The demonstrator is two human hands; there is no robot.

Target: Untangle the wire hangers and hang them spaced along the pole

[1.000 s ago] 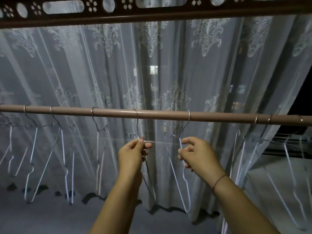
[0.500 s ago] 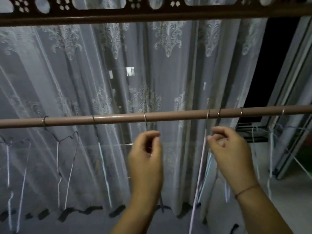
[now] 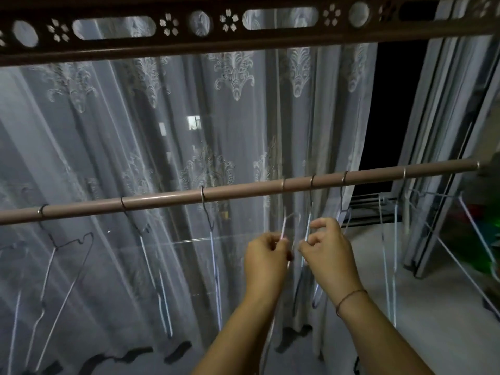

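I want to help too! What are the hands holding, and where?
Each holds a wire hanger by its thin shoulder wire, just below the hook: left hand one hanger, right hand the next hanger. Both hang from the pole.

Bare pole (image 3: 243,191) between hooks; dangling hangers (image 3: 213,255) crowding below.

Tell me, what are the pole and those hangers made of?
The pole looks like metal tubing with a smooth tan coating; it shows a soft sheen. The hangers appear to be thin steel wire, some perhaps pale-coated, with bare shiny hooks.
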